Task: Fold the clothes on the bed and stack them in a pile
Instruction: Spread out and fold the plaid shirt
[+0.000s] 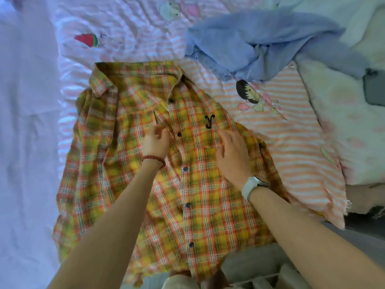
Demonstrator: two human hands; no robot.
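A yellow and orange plaid shirt [129, 180] lies spread front-up on the bed, collar at the far end, dark buttons down its placket. My left hand [155, 142], with a red bead bracelet on the wrist, pinches the fabric just left of the placket near the chest. My right hand [233, 157], with a white watch on the wrist, rests on the chest pocket area below a black embroidered mark, fingers relaxed. A crumpled blue garment [260, 42] lies beyond the shirt at the upper right.
The pink striped bedsheet [291, 142] with cartoon prints covers the bed. A white fluffy blanket [343, 113] lies at the right, with a dark object [375, 88] on it by the frame edge. A pale lilac cover [27, 122] fills the left side.
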